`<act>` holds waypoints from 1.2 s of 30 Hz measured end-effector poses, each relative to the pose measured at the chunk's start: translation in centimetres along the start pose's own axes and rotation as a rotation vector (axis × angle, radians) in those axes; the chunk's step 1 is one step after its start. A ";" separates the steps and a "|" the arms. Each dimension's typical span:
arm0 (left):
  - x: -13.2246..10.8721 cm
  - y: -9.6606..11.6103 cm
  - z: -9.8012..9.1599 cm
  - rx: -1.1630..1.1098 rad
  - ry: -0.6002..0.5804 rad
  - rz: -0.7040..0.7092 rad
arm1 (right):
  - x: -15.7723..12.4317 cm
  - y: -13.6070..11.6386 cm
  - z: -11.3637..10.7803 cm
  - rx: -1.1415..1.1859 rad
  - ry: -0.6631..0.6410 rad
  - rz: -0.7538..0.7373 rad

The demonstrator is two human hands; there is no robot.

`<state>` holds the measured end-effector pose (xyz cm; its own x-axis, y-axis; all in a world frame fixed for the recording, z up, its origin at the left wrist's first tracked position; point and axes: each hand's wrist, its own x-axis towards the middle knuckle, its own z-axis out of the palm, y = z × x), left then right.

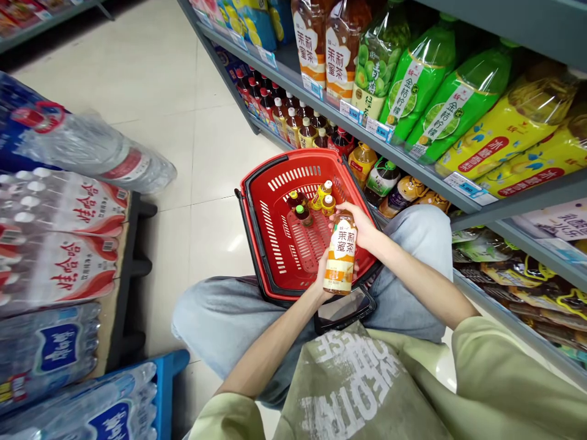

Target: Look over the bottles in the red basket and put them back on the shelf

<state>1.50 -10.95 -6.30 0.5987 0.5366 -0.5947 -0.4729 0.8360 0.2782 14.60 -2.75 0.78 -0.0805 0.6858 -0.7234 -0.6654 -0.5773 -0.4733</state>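
My left hand [321,275] is closed around the lower part of a jasmine honey tea bottle [340,250] with an orange-and-white label. Near the bottle's top, my right hand [360,225] grips it from the other side. I hold it slightly tilted above the near side of a red shopping basket [290,165] between my bent legs. Inside the basket stand several small drink bottles, among them one with a green cap [302,214] and one with a white cap [327,206].
A grey shelf [398,143] at the right carries large tea bottles [408,91], with smaller bottles [293,125] on the level below. Packs of bottled water [68,238] are stacked on pallets at the left. Pale floor tiles [202,153] run between.
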 end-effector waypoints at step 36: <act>0.5 -0.4 1.4 -0.147 0.319 0.228 | 0.7 -2.9 -1.6 0.137 0.187 -0.280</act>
<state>2.91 -10.80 -5.63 0.2487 0.6247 -0.7402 -0.6713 0.6621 0.3332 17.66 -1.26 0.81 0.2475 0.7089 -0.6604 -0.7368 -0.3049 -0.6034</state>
